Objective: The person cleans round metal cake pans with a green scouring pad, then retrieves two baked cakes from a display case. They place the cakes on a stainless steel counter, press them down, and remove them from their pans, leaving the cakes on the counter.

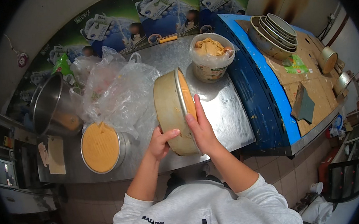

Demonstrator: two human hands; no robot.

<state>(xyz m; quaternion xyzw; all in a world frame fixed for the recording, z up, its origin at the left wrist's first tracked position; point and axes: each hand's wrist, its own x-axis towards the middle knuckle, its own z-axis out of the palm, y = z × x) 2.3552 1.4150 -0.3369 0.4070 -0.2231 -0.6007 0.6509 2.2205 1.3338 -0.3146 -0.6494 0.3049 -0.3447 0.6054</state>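
Note:
A round metal cake tin (170,108) stands tilted on its side above the metal table (230,120), with light brown cake (187,95) showing at its mouth. My left hand (160,143) grips the tin's outer wall on the left, thumb across the metal. On the other side, my right hand (202,127) lies against the rim and the cake's surface with its fingers extended. To the left, a second round tin (121,148) stands on the table, filled with a cake (100,146) whose top is torn at the upper edge.
Clear plastic bags (117,88) and a deep steel bowl (47,106) occupy the left. A bucket (212,68) holding brown scraps and eggshells stands at the back. On the right, a blue cabinet (259,83) carries cardboard (295,96) and stacked round tins (273,38). A yellow-handled tool (168,39) lies by the wall.

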